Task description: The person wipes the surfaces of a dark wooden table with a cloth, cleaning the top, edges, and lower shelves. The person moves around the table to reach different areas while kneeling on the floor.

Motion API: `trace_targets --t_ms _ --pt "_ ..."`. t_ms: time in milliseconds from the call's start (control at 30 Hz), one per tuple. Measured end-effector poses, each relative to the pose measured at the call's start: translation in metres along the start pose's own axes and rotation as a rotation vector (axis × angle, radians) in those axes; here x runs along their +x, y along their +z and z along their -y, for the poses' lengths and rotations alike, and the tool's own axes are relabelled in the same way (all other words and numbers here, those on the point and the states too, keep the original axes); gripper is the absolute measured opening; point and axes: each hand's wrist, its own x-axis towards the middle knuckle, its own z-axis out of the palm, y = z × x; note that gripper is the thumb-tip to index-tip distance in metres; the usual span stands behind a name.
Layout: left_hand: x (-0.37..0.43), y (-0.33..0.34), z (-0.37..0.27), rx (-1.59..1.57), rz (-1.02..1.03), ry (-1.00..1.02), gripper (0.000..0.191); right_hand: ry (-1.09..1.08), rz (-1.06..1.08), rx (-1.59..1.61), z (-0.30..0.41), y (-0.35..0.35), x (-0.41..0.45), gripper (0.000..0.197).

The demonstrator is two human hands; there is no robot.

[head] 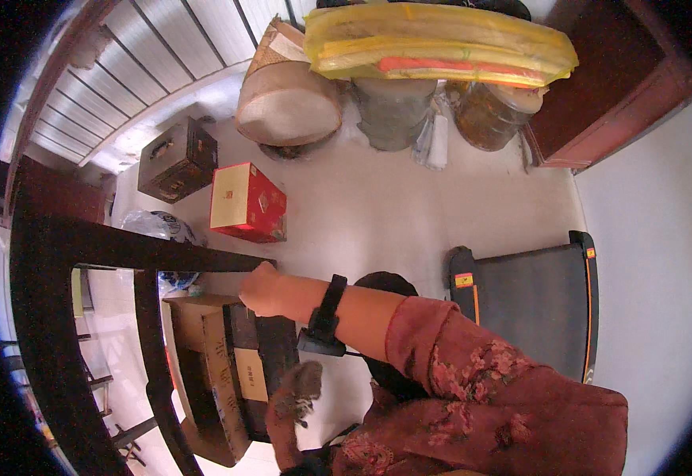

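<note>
My right hand (262, 290), in a dark red flowered sleeve with a black strap and small device at the wrist, is closed at the end of a dark wooden frame's rail (203, 254). The frame, with its slats, fills the left side; it looks like furniture. Lower down, my left hand (284, 410) is bent around a blurred grey-brown cloth (306, 381). Its fingers are partly hidden. Behind the frame stands an open cardboard box (218, 381), beside a dark box with a pale label.
A red and cream box (250, 202) and a dark case (178, 159) stand on the floor. Beyond are a basket (289, 101), lidded containers (393, 113) and a yellow-wrapped bundle (441, 44). A treadmill (530, 303) is at right, near a reddish-brown cabinet (607, 101).
</note>
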Motion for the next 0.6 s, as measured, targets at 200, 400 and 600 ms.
trace_targets --t_ms 200,400,600 --pt "-0.018 -0.025 0.084 -0.244 0.098 -0.220 0.039 -0.038 -0.060 -0.064 0.007 0.005 -0.006 0.026" --pt "-0.072 -0.037 0.087 -0.133 -0.020 0.244 0.039 -0.068 0.063 -0.144 0.025 0.016 -0.005 0.027" --pt "-0.099 -0.056 0.081 0.101 -0.113 0.263 0.045 -0.168 0.133 -0.156 0.069 0.036 -0.018 0.028"
